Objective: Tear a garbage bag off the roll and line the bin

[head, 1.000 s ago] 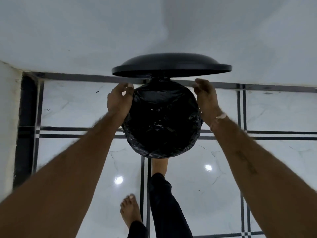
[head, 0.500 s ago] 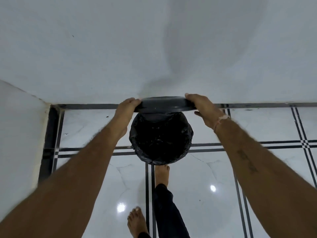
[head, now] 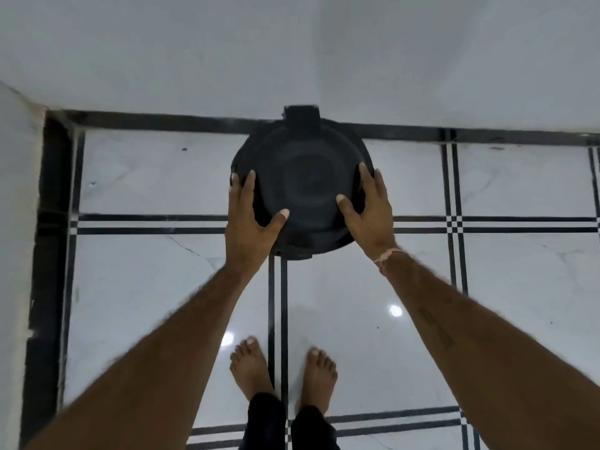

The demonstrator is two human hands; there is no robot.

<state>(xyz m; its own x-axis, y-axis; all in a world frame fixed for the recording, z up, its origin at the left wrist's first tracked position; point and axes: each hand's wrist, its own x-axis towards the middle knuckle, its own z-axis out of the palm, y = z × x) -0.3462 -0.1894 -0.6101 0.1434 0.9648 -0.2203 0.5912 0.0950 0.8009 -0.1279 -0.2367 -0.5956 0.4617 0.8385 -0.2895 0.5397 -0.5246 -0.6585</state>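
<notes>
A round black bin stands on the tiled floor against the far wall, and its black lid [head: 305, 186] lies flat over the top, hiding the bag inside. A hinge block [head: 301, 115] sticks out at the back of the lid. My left hand [head: 251, 216] rests on the lid's left edge, fingers spread and thumb on top. On the right edge lies my right hand [head: 370, 206], likewise spread flat. No bag roll is in view.
White marble floor tiles [head: 156, 280] with black inlay lines surround the bin. A white wall [head: 292, 53] runs behind it and another wall [head: 16, 222] closes the left side. My bare feet [head: 282, 375] stand just in front of the bin.
The lid was up with the black bag showing in the bin; both hands took the lid and brought it down. It now covers the bin, and both feet stand on the floor.
</notes>
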